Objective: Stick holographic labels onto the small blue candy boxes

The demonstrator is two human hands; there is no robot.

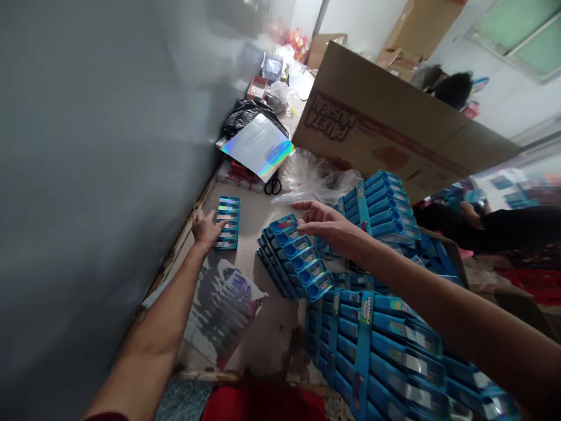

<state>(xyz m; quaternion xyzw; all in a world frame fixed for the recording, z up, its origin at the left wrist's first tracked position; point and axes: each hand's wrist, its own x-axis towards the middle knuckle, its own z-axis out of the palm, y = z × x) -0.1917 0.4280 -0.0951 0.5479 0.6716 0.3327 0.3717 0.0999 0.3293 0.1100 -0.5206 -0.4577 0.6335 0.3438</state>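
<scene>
My left hand (pixel 205 230) is beside a narrow block of blue plastic pieces (pixel 228 238) with shiny rainbow tops, near the wall. Its fingers are spread, and the thumb reaches over the pieces. My right hand (pixel 322 225) hovers at a stack of blue plastic cases (pixel 302 263) with round holes and printed labels; the index finger is stretched out and the thumb held apart. Nothing shows in its fingers. In front of my left hand's block lies a silvery sticker sheet (pixel 225 310), partly peeled or patterned.
Banded blue cases (pixel 363 339) are heaped at the right, with another bundle (pixel 381 204) behind. A large cardboard box (pixel 394 134), clear plastic bags (pixel 311 175), scissors (pixel 273 185) and a holographic sheet (pixel 258 146) lie further back. A wall (pixel 109 146) borders the left. Another person's arm (pixel 495 225) shows at right.
</scene>
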